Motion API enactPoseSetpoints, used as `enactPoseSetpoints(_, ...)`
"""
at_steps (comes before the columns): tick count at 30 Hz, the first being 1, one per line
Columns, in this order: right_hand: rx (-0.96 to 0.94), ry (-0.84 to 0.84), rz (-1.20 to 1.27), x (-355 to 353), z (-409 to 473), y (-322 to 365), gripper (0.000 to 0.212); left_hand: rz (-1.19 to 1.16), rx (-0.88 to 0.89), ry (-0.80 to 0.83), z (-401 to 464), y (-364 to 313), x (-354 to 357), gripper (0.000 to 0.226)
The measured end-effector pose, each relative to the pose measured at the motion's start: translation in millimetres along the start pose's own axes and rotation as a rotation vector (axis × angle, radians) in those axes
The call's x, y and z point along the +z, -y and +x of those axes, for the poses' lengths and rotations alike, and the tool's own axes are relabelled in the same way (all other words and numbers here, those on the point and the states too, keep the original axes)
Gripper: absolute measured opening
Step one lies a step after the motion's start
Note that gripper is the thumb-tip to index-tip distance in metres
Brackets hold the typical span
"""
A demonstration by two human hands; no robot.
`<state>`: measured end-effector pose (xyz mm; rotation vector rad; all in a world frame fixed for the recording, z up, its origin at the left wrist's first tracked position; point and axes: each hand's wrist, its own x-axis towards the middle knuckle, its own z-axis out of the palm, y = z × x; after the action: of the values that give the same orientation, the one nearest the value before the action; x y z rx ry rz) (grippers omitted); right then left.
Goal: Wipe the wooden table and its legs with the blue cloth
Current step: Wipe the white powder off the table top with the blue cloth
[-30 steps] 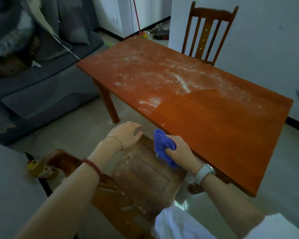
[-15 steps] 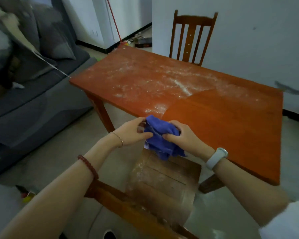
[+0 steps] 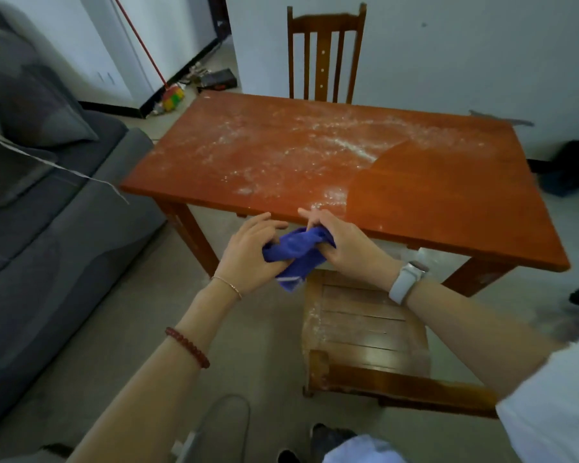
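Observation:
The wooden table (image 3: 448, 195) stands in front of me. White dust covers most of its top, while a rounded patch at the near right is clean. Its near left leg (image 3: 194, 235) shows below the top. The blue cloth (image 3: 295, 253) is bunched up in the air just before the table's near edge. My left hand (image 3: 248, 252) grips its left side and my right hand (image 3: 345, 248) grips its right side, so part of the cloth is hidden by my fingers.
A dusty wooden chair (image 3: 365, 332) stands directly below my hands, partly under the table. Another wooden chair (image 3: 325, 55) is behind the table against the white wall. A grey sofa (image 3: 47, 208) fills the left side. A broom (image 3: 171, 95) leans at the back.
My left hand came across and took hold of the cloth beside my right hand. The view swung so the table now lies square in front of me.

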<state>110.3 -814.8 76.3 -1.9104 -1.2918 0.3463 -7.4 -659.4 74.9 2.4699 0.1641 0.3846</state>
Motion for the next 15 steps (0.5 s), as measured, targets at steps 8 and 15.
enactPoseSetpoints(8,0.095,-0.155,-0.24,49.9,63.4,-42.3,0.033,0.167,-0.501,0.226,25.8,90.3,-2.5,0.032)
enactPoseSetpoints(15,0.469,0.017,0.332,118.1,96.0,-72.9,0.058,-1.022,-1.014,0.101,73.8,125.8,19.3,0.027)
